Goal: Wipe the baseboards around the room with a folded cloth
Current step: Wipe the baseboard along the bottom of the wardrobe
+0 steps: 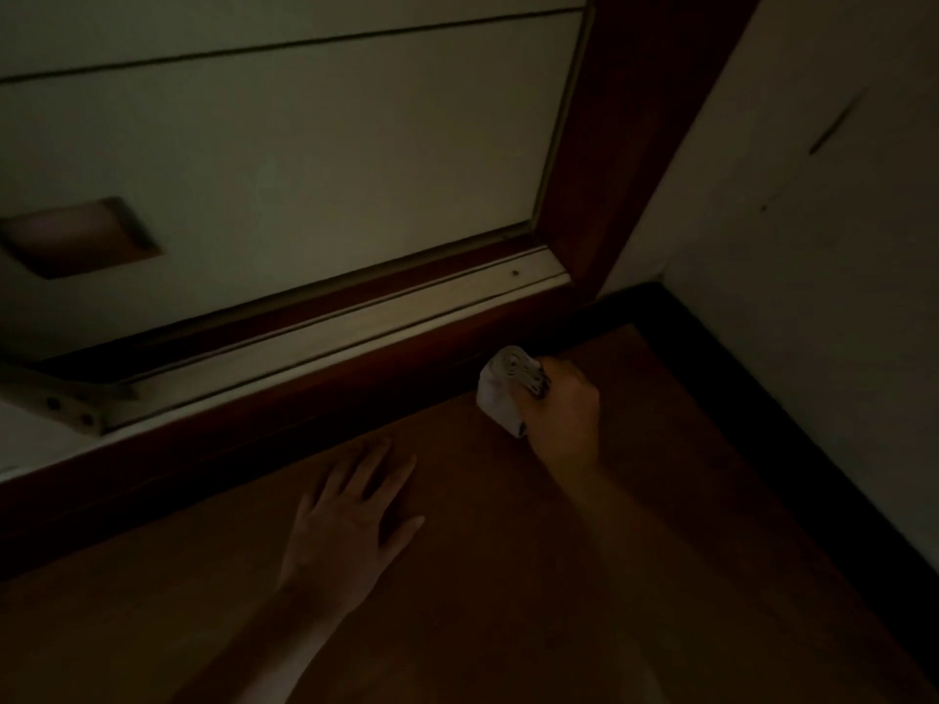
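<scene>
Part of cloth (500, 393) under right hand (561, 414); its fingers out of sight. Left forearm (264, 642), right forearm (622, 576) cut by bottom edge. Whether cloth touches baseboard (305, 424): too dark.

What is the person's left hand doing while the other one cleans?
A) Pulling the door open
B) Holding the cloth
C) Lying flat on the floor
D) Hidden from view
C: the left hand lies palm down with fingers spread on the wooden floor, while the right hand grips the cloth near the dark trim below the door.
</scene>
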`<state>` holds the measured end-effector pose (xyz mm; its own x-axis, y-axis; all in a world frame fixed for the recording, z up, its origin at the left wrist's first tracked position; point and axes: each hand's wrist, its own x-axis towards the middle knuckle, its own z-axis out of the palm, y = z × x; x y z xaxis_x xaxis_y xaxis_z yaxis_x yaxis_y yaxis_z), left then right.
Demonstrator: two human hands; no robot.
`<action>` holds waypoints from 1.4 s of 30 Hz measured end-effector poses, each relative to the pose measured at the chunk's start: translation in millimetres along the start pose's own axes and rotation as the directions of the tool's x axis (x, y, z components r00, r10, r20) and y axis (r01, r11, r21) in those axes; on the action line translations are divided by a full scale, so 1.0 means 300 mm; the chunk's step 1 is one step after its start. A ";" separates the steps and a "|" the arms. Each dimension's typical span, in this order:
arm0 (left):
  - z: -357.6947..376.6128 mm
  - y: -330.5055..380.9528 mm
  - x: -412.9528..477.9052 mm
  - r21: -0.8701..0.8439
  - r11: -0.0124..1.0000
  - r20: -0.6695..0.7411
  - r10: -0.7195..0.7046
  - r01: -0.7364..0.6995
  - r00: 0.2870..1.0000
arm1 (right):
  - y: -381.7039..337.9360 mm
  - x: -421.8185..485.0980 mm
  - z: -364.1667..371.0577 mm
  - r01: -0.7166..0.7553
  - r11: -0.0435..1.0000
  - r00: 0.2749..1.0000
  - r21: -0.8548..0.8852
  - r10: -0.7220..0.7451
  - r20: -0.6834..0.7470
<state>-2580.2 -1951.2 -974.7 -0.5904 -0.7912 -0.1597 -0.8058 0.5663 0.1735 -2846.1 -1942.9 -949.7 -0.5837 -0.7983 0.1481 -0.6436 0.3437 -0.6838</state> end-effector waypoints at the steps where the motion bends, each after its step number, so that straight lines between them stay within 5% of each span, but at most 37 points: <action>1: 0.004 0.005 0.016 0.001 1.000 -0.001 0.007 -0.007 1.000 | 0.021 0.019 -0.020 -0.024 1.000 1.000 -0.019 0.024 -0.014; 7: 0.031 0.023 0.038 -0.012 1.000 -0.030 0.008 -0.008 1.000 | 0.103 0.088 -0.080 -0.185 0.981 0.974 -0.051 0.176 -0.141; 12: 0.022 0.031 0.038 -0.017 1.000 -0.030 -0.004 0.003 1.000 | 0.084 0.064 -0.060 -0.067 0.996 0.997 -0.053 0.064 -0.053; 24: 0.026 0.035 0.036 -0.005 1.000 -0.008 -0.010 0.010 1.000 | 0.082 0.070 -0.067 -0.143 0.989 0.978 -0.030 0.137 -0.157; 30: 0.029 0.036 0.042 0.008 1.000 -0.007 -0.006 0.006 1.000 | -0.007 -0.027 0.026 0.093 0.996 0.995 0.012 -0.093 0.035; 35: 0.030 0.036 0.043 0.022 1.000 -0.013 -0.015 0.016 1.000 | 0.061 0.034 -0.021 -0.049 0.999 0.996 -0.005 0.049 -0.074; 42: 0.030 0.040 0.042 0.025 0.999 -0.022 -0.020 0.020 1.000 | 0.065 0.040 -0.021 0.056 0.998 0.998 0.034 -0.057 0.012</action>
<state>-2597.8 -1952.2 -983.2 -0.5734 -0.8070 -0.1416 -0.8184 0.5558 0.1461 -2868.7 -1942.5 -956.6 -0.5401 -0.8226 0.1778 -0.6584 0.2814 -0.6981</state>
